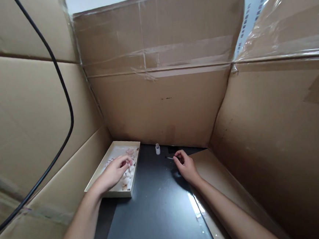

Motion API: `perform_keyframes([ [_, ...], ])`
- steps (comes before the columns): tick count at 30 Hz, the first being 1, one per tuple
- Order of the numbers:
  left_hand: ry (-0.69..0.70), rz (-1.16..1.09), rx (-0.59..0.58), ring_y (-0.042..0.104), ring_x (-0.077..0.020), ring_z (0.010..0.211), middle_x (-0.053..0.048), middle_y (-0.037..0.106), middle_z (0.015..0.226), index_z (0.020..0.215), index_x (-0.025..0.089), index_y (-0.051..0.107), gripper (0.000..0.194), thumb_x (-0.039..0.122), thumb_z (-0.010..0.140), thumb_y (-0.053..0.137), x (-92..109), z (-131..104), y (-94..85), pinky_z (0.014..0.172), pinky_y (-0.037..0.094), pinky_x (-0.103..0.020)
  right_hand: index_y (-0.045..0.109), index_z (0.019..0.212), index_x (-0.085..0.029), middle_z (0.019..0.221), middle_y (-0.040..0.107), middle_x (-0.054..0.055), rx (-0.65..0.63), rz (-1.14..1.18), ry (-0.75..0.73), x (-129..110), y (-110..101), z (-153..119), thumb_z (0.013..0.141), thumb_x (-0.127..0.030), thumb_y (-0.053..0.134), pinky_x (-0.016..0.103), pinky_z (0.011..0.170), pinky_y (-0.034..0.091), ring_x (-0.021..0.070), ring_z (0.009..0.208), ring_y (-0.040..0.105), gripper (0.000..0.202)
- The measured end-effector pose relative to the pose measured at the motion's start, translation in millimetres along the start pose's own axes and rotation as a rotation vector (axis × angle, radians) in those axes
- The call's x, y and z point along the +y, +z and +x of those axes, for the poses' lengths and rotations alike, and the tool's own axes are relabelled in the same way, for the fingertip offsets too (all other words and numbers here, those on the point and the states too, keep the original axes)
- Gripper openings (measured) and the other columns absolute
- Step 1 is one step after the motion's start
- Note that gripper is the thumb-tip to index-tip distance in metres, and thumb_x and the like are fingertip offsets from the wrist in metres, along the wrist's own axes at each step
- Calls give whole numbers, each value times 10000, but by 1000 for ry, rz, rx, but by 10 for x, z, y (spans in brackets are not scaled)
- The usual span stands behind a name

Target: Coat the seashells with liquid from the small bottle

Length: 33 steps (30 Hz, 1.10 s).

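Observation:
My left hand [118,167] hovers over a shallow cream box lid [110,194], its fingers curled into a pinch. Whatever lies between those fingertips is too small to make out. Beneath and around the hand, several pale, shell-like shapes [128,174] show inside the lid. On the right, my right hand [185,165] grips a thin brush-like stick [170,157] with a dark tip, which points left. The end in the hand is hidden by the fingers. Between the two hands, farther back, a small clear bottle [157,149] with whitish contents stands upright, uncapped.
The dark tabletop [152,212] runs between my arms. Cardboard walls [157,97] close in the left, back and right sides. A cardboard flap [207,167] lies along the right edge. A black cable [62,79] hangs down the left wall.

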State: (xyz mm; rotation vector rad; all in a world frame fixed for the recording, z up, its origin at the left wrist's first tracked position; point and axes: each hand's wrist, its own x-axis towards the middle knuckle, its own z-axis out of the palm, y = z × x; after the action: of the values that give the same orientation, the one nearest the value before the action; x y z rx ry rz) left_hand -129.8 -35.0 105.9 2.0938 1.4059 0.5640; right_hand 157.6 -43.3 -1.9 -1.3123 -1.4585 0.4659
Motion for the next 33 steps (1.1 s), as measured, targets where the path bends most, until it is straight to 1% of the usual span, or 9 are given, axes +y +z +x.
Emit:
perform_keyframes([
  [3,104,-260,-23,531,-151,742,-10,576,763,815,193,568,171,311,808,444,320,39,326,703,406,-253,522,852,-192,670,530,-16,42,17,12,-21,10,3,856,-394,502,237,574,371,131,592,477,203],
  [5,124,-459,-68,516,-129,657,-3,559,730,810,191,559,158,318,814,465,409,109,634,636,412,-243,529,852,-189,677,538,-14,62,19,14,-30,12,8,858,-392,501,236,581,376,131,599,484,205],
  [8,59,-735,-64,529,-124,603,16,511,656,803,187,523,160,347,798,517,365,266,1066,545,414,-229,549,857,-183,699,544,-8,81,13,12,-25,18,37,857,-384,509,235,590,381,130,614,482,205],
  [11,-43,-954,16,556,-120,584,22,523,667,831,183,507,205,369,767,565,248,420,1310,508,426,-221,578,891,-175,732,541,-1,148,42,38,-20,47,90,837,-378,538,235,596,389,129,627,478,213],
  [17,-123,-1119,135,561,-120,550,8,550,653,802,158,507,199,337,734,562,130,522,1373,488,434,-224,593,941,-160,729,519,-1,214,226,109,-104,177,88,814,-407,576,229,558,402,117,596,460,278],
  [22,-48,-1008,253,494,-77,569,43,482,659,770,170,479,183,297,724,603,123,521,1393,526,428,-190,638,929,-175,794,572,33,170,177,38,-161,216,-22,852,-394,556,243,602,425,132,657,507,246],
  [26,-24,-993,238,548,-96,659,37,479,751,844,193,440,241,304,720,614,135,527,1419,568,473,-208,662,946,-192,819,572,37,96,92,-20,-175,207,-47,847,-364,575,251,594,424,125,627,501,217],
  [29,-32,-1005,197,594,-121,706,33,473,791,879,207,396,276,322,734,600,137,524,1436,561,492,-228,659,959,-193,833,568,38,98,59,-28,-185,200,-49,854,-348,567,251,588,424,118,606,494,209],
  [33,-22,-982,170,582,-113,665,26,468,815,948,210,396,297,306,739,583,122,525,1452,487,440,-200,648,959,-192,848,567,36,79,44,-52,-202,189,-53,853,-344,566,246,585,426,115,605,496,203],
])
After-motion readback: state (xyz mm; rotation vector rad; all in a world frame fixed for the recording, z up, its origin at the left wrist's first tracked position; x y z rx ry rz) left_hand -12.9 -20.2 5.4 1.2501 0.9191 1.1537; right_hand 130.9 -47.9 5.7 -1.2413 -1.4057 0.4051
